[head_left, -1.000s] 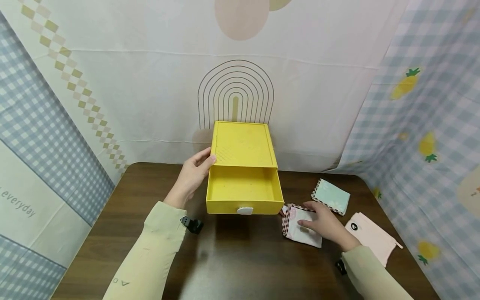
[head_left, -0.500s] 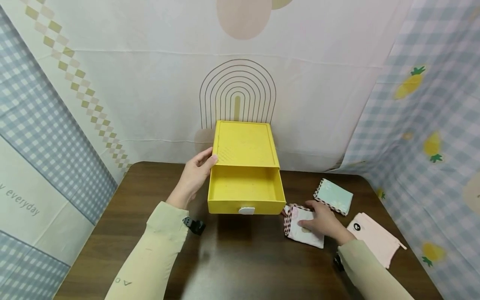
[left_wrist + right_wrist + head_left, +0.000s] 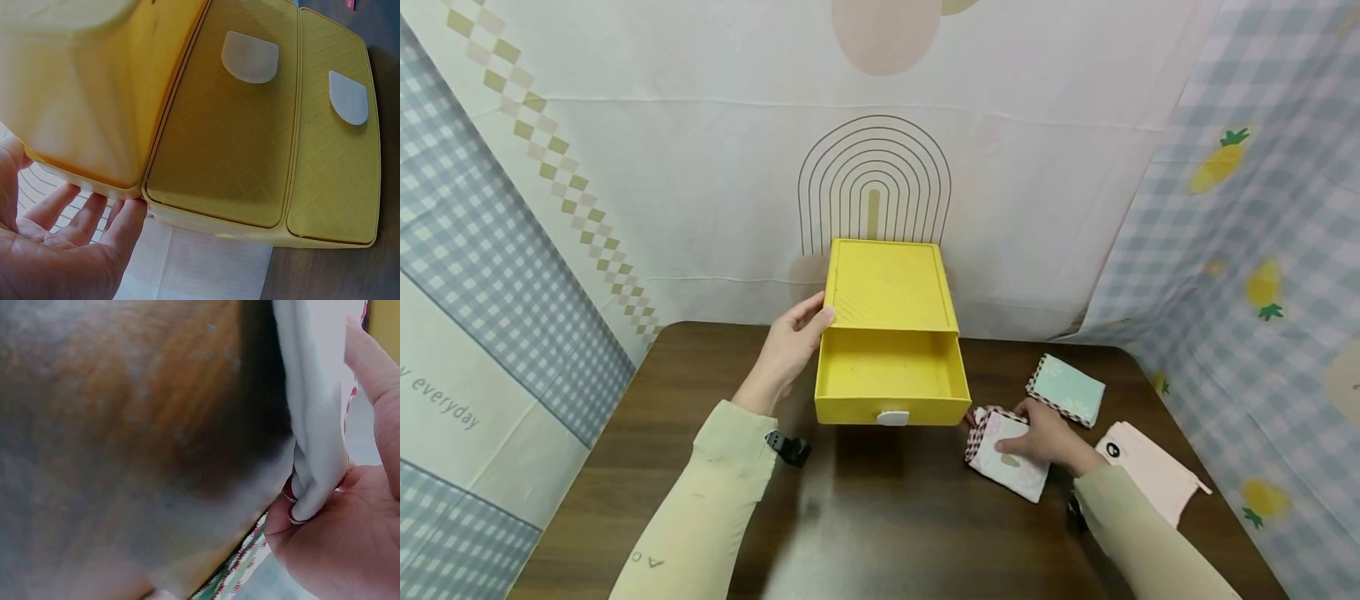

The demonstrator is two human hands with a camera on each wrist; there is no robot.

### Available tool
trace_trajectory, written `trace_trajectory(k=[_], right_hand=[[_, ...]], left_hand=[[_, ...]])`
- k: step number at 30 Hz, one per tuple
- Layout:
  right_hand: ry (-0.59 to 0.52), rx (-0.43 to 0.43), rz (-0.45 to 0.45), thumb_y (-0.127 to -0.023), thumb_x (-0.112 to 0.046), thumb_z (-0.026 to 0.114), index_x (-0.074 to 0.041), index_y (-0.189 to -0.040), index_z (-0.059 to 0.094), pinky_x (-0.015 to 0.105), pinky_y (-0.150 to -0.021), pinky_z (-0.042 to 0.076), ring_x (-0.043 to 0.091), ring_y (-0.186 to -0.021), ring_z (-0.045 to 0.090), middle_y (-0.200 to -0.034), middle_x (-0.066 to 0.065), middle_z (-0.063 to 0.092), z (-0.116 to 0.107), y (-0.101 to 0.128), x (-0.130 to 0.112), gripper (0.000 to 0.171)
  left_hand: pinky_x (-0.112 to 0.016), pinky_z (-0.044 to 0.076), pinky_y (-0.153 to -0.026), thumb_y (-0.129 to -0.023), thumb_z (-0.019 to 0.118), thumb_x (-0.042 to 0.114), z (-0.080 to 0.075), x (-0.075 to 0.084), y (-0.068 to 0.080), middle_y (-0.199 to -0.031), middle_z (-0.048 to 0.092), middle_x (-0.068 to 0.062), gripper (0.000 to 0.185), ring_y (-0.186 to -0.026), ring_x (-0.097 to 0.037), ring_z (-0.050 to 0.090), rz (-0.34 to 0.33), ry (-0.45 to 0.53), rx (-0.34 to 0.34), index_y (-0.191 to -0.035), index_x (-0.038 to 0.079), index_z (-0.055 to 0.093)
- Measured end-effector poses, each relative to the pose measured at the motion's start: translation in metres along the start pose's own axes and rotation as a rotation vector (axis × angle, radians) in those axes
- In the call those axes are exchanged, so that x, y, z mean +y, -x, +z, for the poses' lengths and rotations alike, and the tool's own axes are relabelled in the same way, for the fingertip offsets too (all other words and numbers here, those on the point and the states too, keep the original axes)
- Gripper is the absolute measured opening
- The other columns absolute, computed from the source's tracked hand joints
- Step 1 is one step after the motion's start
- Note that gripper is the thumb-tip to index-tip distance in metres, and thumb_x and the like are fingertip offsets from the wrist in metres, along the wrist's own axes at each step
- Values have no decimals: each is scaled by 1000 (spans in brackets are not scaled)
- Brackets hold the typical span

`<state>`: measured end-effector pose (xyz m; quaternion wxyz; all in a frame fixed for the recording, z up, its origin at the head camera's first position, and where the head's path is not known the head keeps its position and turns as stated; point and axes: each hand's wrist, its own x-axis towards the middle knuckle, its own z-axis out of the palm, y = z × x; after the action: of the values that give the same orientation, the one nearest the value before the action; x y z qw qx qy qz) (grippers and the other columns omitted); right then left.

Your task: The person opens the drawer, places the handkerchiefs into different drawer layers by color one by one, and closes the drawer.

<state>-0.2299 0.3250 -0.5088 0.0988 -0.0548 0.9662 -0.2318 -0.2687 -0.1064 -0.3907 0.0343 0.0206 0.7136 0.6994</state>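
Note:
A yellow drawer unit stands against the back wall with its top drawer pulled out and bare inside. My left hand holds the unit's left edge, thumb on top and fingertips against the side. In the left wrist view, lower drawer fronts with white handles show below. To the right of the drawer, my right hand grips a folded white handkerchief with a red checked edge. The right wrist view shows the folded cloth held between thumb and fingers, its near edge raised off the table.
A folded mint-green handkerchief lies behind my right hand. A pale pink cloth pouch with a round black mark lies to its right. Everything rests on a dark wooden table, with patterned fabric walls around it.
My right fingers have closed further on the white handkerchief, which has turned slightly and tilted. My left hand and the drawer unit hold their place; the view has shifted slightly.

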Motion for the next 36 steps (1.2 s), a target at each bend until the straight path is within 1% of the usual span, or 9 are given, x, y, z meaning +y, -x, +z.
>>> trace_trajectory(k=[5,12,16,19,24,29,31,36], right_hand=[[26,-17,9,-67,-54,84,5,-122,52,52,-84,48,38,-106,55,-117,22,58,-3,0,-3,87],[76,0,6,-65,-56,84,6,-122,55,53,-85,46,39,-106,54,-115,21,60,-3,0,-4,89],[98,-3,-6,-67,-54,84,11,-120,56,53,-83,48,40,-102,57,-111,24,62,-3,2,-5,88],[103,-7,-20,-67,-52,84,16,-118,56,54,-82,48,44,-101,56,-110,29,60,-4,3,-7,90],[98,-17,-12,-68,-50,84,19,-121,53,55,-85,48,45,-105,54,-114,33,57,-5,5,-9,92],[70,-51,50,-71,-51,82,17,-130,47,55,-88,47,46,-112,53,-125,33,53,-7,7,-12,97],[66,-51,56,-73,-51,81,17,-131,46,56,-90,46,47,-114,52,-127,33,52,-9,9,-12,96],[59,-47,3,-78,-46,78,17,-129,49,55,-89,47,45,-113,54,-125,32,55,-18,15,-13,86]], left_hand=[[-37,41,-103,-92,63,45,0,1,0,-147,43,6,55,-130,-11,42,2,8,-7,-143,30,48],[-36,44,-101,-90,65,48,0,-1,-1,-145,45,6,59,-127,-11,45,9,1,5,-143,28,50],[-36,44,-101,-90,66,48,0,-2,-2,-143,47,4,61,-126,-12,46,24,17,-3,-144,25,49],[-36,43,-101,-90,66,47,0,-2,-2,-143,48,3,62,-125,-12,48,30,29,-10,-144,24,48],[-36,43,-102,-90,66,46,0,-2,-1,-143,48,3,62,-124,-13,48,29,39,-16,-145,24,47],[-36,43,-102,-90,65,46,-1,-1,0,-142,48,4,62,-124,-13,49,23,32,-21,-145,25,46],[-36,43,-101,-90,66,46,-1,0,0,-142,48,4,62,-123,-13,49,23,32,-23,-145,25,47],[-36,44,-101,-90,66,46,-2,0,0,-142,48,3,62,-123,-14,50,26,38,-26,-145,25,47]])
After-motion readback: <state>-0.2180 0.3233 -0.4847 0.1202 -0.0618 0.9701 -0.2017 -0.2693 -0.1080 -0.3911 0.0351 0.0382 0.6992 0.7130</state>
